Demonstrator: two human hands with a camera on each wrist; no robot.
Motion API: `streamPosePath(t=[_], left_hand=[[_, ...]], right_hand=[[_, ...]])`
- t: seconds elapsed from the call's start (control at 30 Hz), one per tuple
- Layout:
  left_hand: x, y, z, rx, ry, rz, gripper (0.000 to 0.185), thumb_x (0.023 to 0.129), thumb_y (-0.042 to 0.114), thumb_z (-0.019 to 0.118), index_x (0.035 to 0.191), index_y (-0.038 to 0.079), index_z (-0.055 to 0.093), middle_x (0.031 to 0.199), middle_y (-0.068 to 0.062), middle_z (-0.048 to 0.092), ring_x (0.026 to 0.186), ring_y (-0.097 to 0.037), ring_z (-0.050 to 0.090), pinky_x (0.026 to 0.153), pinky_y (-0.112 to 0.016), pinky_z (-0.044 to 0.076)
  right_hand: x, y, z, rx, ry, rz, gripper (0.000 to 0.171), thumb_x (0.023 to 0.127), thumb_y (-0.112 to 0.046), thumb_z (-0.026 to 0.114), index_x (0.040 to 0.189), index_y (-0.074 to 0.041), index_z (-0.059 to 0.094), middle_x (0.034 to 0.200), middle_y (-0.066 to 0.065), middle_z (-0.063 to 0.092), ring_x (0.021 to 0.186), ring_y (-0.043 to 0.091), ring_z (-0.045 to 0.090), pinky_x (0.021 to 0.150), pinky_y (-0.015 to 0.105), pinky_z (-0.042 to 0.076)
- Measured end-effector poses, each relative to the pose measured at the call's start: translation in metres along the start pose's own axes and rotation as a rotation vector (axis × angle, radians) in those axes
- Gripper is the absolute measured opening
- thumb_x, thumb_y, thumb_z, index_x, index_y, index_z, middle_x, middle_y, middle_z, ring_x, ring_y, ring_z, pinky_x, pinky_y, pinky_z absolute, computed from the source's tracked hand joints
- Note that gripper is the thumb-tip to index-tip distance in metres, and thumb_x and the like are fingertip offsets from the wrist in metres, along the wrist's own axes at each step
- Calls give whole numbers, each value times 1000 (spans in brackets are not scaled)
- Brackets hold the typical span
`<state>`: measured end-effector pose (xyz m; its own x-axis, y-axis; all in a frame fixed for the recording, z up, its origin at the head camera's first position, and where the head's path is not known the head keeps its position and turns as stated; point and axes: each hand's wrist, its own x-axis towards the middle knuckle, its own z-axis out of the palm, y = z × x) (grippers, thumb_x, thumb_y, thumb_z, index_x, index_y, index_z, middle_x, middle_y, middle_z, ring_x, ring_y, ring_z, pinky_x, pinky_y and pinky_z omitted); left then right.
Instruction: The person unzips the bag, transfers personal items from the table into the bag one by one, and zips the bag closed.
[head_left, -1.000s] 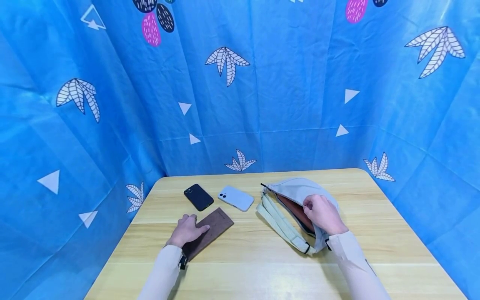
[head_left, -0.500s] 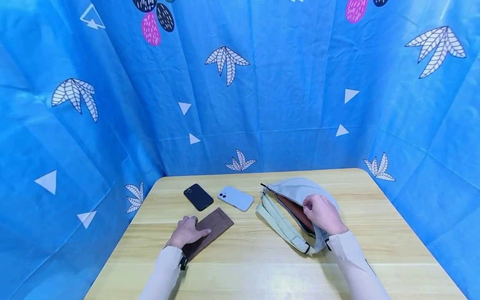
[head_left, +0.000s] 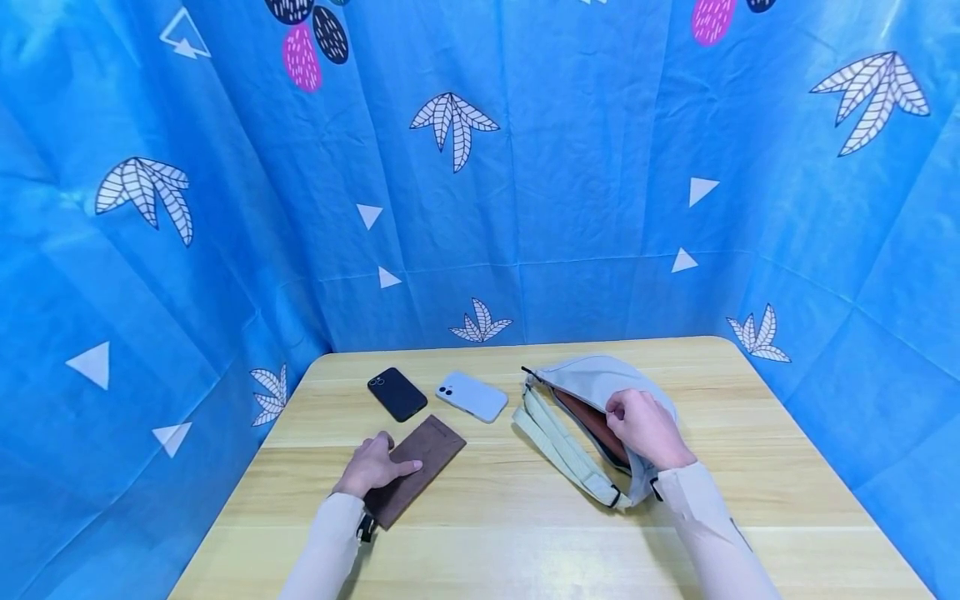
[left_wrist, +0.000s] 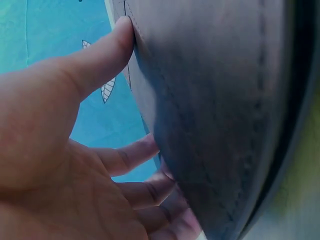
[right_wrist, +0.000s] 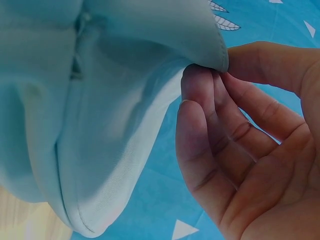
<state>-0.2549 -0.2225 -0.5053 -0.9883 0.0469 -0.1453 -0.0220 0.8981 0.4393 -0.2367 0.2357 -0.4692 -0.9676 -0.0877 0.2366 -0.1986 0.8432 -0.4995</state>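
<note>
Light wooden table [head_left: 525,533] under both hands, walled by blue leaf-printed cloth [head_left: 525,208]. Left hand [head_left: 372,467] gripping brown wallet [head_left: 420,467], near end now lifted slightly versus a second ago; right hand [head_left: 647,429] unchanged, pinching the pale waist bag [head_left: 592,379] flap open. Two phones beyond the left hand.

A matt brown wallet [head_left: 416,469] of suede-like leather, with a stitched edge seen in the left wrist view, is held under the left hand [head_left: 372,465]. Smooth, finely woven pale cloth forms the bag [head_left: 600,381] pinched by the right hand [head_left: 645,429]; a rust-coloured lining is seen inside, and its strap [head_left: 558,451] is webbing. Beyond the left hand, a matt black phone [head_left: 397,393] and a smooth pale blue phone [head_left: 472,396] are seen. The table [head_left: 525,533] under both hands is light wood with visible grain. A creased blue cloth backdrop [head_left: 525,167] is hung behind.
</note>
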Motion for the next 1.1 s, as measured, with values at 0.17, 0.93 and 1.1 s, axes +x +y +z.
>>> streamPosePath(t=[0.17, 0.93, 1.1], left_hand=[[1, -4, -2, -62, -9, 1, 62, 84, 41, 85, 116, -7, 63, 106, -19, 68, 91, -26, 62, 82, -43, 56], [4, -33, -4, -584, -322, 36, 39, 97, 18, 70, 126, -6, 58, 85, 4, 63, 73, -10, 53, 59, -22, 46], [5, -38, -2, -669, -398, 24, 49, 98, 22, 68, 135, -5, 53, 70, 11, 54, 68, -5, 52, 61, -24, 51]], right_hand=[[-1, 0, 0, 1, 1, -12, 13, 87, -1, 65, 89, -6, 77, 84, 5, 75, 71, 15, 61, 64, 35, 53], [1, 0, 1, 12, 6, -24, 12, 87, -1, 66, 89, -5, 77, 83, 6, 75, 71, 15, 62, 65, 35, 54], [1, 1, 3, 16, 20, -47, 12, 85, 0, 65, 86, -5, 76, 80, 4, 73, 70, 15, 60, 64, 33, 52]])
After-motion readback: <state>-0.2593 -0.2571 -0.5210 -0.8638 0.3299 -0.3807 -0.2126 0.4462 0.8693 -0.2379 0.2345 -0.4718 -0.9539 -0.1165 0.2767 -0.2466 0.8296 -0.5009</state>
